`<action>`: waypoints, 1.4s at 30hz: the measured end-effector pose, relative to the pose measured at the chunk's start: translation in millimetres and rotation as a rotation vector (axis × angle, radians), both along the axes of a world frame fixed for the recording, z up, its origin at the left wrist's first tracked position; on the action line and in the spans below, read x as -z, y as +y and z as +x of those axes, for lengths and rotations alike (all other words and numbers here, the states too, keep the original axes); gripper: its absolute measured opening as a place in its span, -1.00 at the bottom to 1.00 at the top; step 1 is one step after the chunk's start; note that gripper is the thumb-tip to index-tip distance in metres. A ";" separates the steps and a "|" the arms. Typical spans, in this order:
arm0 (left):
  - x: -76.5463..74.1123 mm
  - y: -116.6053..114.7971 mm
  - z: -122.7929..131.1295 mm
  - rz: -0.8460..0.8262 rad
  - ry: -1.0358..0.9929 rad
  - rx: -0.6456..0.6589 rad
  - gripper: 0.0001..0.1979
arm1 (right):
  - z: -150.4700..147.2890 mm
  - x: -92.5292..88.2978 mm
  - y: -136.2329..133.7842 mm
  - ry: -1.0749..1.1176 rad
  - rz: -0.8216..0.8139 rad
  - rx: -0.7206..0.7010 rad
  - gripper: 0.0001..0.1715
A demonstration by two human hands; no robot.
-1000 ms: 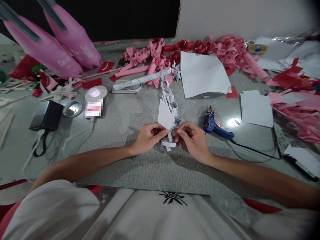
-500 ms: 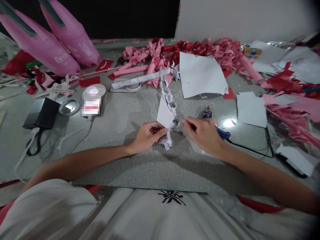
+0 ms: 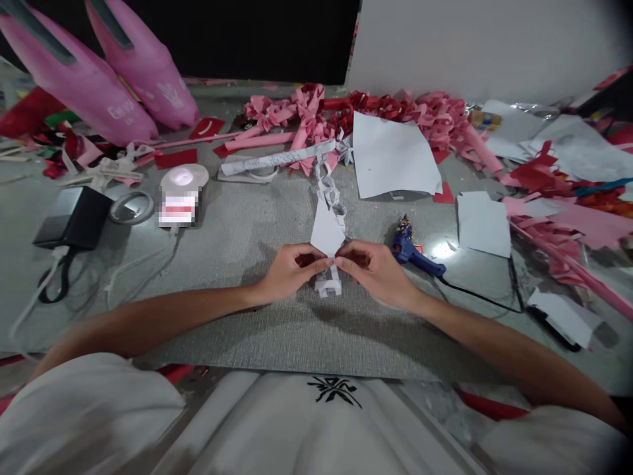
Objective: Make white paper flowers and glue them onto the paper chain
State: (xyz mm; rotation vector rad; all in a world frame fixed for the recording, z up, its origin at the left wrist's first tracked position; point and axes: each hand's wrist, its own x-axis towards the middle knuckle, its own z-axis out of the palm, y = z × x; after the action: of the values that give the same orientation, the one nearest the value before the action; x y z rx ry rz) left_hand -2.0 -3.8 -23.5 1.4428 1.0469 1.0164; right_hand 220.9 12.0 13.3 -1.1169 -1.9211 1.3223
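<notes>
Both hands meet over the middle of the grey table. My left hand [image 3: 295,269] pinches the lower tip of a white paper piece [image 3: 326,229] with pointed ends. My right hand [image 3: 374,269] is closed at the same tip, thumb and fingers against the paper from the right. Behind and below the piece runs a white paper chain [image 3: 327,181] of curled loops, its near end [image 3: 328,287] showing under my fingers. The exact fold between the fingertips is hidden. A blue glue gun [image 3: 414,252] lies right of my right hand.
Pink and red paper strips [image 3: 306,109] pile along the back, beside a large white sheet [image 3: 395,158]. Pink bottles [image 3: 138,72], a black box [image 3: 74,214], a tape roll [image 3: 131,208] and a cabled round device [image 3: 184,177] stand left. Small white paper [image 3: 483,223] lies right.
My right hand has moved left from beside the paper to its lower tip, joining my left hand. The glue gun is now more fully visible. The view has shifted slightly.
</notes>
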 end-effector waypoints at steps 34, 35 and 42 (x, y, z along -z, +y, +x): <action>-2.2 -1.7 2.0 0.034 0.026 -0.030 -0.69 | -13.4 28.5 -15.0 0.224 -0.075 0.200 -0.54; -1.5 -2.0 1.8 0.026 0.026 -0.024 -0.70 | -12.7 29.6 -15.5 0.202 -0.044 0.207 -0.53; 4.2 -0.1 0.1 0.019 0.019 -0.072 -0.69 | -6.1 32.8 -18.5 0.022 0.226 0.205 -0.59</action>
State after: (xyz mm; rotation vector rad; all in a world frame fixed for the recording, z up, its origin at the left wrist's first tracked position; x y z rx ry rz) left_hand -1.9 -3.8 -27.7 1.4420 1.1122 1.0682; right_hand 214.7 -6.5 -19.5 -1.1442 -1.8318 0.9782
